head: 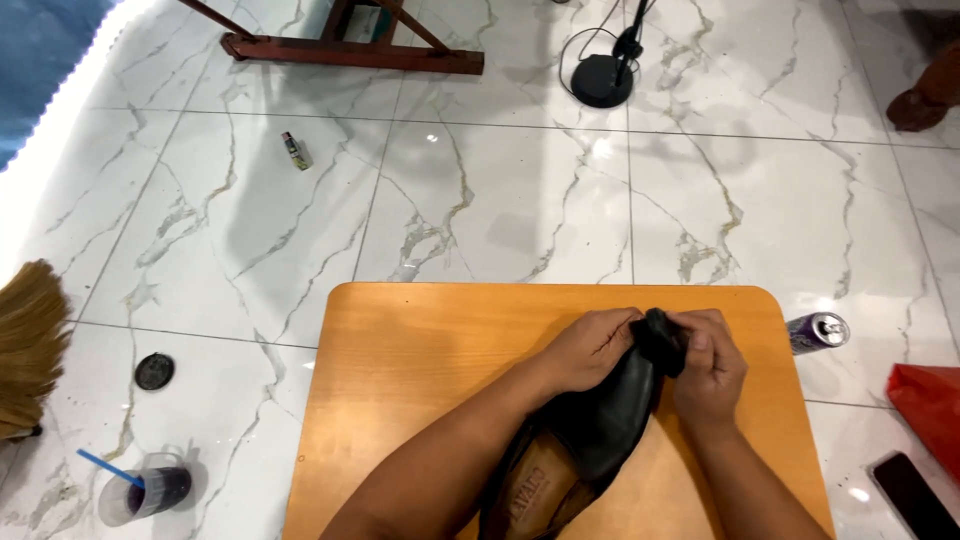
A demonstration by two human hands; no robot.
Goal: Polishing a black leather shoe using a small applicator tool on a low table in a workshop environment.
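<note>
A black leather shoe (600,425) with a tan insole lies on a small orange wooden table (420,350), toe pointing away from me. My left hand (590,350) grips the shoe's toe end from the left. My right hand (708,365) presses a wad of black cloth (662,338) against the toe tip. Both forearms reach in from the bottom edge of the head view.
White marble floor surrounds the table. A purple can (818,331) lies at the table's right, a red bag (928,400) and dark phone (915,495) beyond. At left: broom (28,345), black lid (154,371), plastic cup of dark liquid (145,492), small bottle (296,151).
</note>
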